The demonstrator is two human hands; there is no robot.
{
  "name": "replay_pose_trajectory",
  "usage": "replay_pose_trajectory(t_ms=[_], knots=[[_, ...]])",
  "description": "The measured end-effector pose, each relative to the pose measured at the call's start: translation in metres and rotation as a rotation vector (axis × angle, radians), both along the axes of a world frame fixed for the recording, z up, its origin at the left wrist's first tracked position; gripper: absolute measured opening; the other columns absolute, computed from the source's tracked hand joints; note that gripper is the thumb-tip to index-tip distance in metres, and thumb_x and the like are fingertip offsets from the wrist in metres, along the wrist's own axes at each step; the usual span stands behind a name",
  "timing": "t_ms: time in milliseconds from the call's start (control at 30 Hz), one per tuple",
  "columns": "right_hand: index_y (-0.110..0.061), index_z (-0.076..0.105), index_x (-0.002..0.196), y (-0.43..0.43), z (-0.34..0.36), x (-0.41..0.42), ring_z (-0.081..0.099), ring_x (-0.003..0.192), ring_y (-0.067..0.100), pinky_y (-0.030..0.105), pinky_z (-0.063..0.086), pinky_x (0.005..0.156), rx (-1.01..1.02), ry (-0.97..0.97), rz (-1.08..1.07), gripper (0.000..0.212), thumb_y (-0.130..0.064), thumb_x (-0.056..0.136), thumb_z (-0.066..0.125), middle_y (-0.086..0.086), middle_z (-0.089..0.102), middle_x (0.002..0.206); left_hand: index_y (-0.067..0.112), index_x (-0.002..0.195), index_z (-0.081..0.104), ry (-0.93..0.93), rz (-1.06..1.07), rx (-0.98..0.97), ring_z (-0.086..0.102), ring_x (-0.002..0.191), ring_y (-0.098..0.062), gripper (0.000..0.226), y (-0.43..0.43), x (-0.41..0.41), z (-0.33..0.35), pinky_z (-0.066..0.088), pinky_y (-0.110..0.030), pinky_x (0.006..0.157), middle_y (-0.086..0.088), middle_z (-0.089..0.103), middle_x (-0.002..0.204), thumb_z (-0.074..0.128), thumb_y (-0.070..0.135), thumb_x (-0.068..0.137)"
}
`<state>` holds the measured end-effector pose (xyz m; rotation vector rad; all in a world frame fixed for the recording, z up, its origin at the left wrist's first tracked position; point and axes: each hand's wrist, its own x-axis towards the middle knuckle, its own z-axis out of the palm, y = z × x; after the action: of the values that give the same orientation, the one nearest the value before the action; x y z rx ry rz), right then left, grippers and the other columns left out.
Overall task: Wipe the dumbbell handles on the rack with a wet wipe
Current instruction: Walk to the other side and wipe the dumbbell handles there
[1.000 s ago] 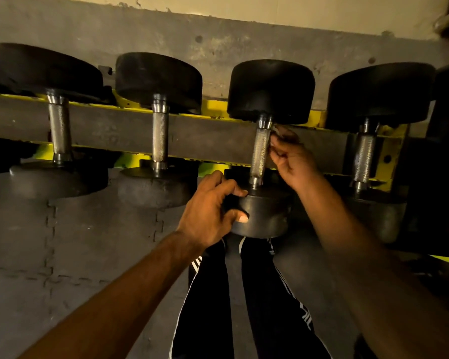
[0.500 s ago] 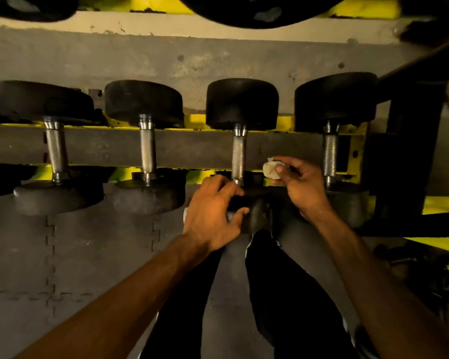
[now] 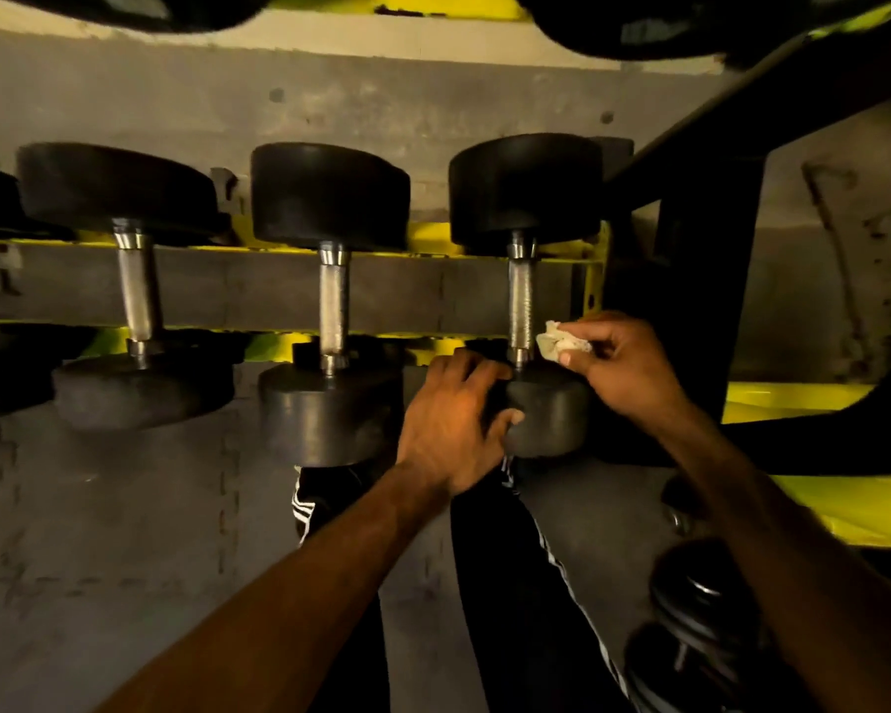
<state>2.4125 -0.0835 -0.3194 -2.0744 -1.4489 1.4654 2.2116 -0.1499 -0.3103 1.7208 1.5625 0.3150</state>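
The left hand [image 3: 453, 424] and the wet wipe [image 3: 559, 344] have moved over to the rightmost dumbbell [image 3: 523, 193]

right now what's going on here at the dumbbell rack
A person is wiping down dumbbells on the rack. The left-hand grip wraps the near head of the rightmost dumbbell. The right-hand grip pinches a crumpled wet wipe right beside the lower end of that dumbbell's handle; contact is hard to tell. Two more dumbbells sit to the left.
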Motion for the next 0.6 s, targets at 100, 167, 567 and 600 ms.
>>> replay_pose_trajectory(t_ms=[100, 167, 567, 600], knots=[[-0.011, 0.075, 0.110, 0.012, -0.011, 0.016, 0.061, 0.093, 0.013, 0.024, 0.049, 0.086, 0.080, -0.068, 0.220, 0.027, -0.004, 0.084, 0.074, 0.000, 0.064, 0.101, 0.023, 0.120, 0.063, -0.033, 0.045, 0.010, 0.050, 0.115, -0.027, 0.040, 0.002, 0.013, -0.009, 0.054, -0.042, 0.084, -0.006, 0.055, 0.122, 0.075, 0.037, 0.085], [-0.015, 0.077, 0.106, 0.020, -0.016, 0.019, 0.062, 0.089, 0.014, 0.027, 0.051, 0.083, 0.115, -0.100, 0.429, 0.024, -0.007, 0.083, 0.075, 0.001, 0.066, 0.096, 0.023, 0.120, 0.064, -0.047, 0.083, -0.005, 0.051, 0.116, -0.026, 0.041, 0.000, 0.018, -0.013, 0.055, -0.042, 0.086, -0.005, 0.055, 0.122, 0.077, 0.036, 0.084], [-0.016, 0.067, 0.111, 0.061, -0.016, -0.076, 0.063, 0.108, 0.028, 0.037, 0.051, 0.083, 0.154, -0.634, 1.619, 0.023, -0.028, 0.099, 0.050, 0.007, 0.067, 0.115, 0.021, 0.111, 0.071, -0.058, 0.218, -0.001, 0.057, 0.105, -0.019, 0.041, -0.010, 0.027, -0.021, 0.055, -0.036, 0.081, 0.000, 0.061, 0.112, 0.077, 0.042, 0.077], [-0.017, 0.067, 0.111, 0.068, -0.017, -0.084, 0.064, 0.104, 0.027, 0.037, 0.051, 0.082, 0.086, -0.663, 1.699, 0.022, -0.028, 0.097, 0.054, 0.006, 0.066, 0.111, 0.021, 0.111, 0.071, -0.050, 0.214, -0.006, 0.056, 0.105, -0.018, 0.040, -0.008, 0.026, -0.022, 0.055, -0.035, 0.080, 0.000, 0.061, 0.113, 0.079, 0.041, 0.077]])
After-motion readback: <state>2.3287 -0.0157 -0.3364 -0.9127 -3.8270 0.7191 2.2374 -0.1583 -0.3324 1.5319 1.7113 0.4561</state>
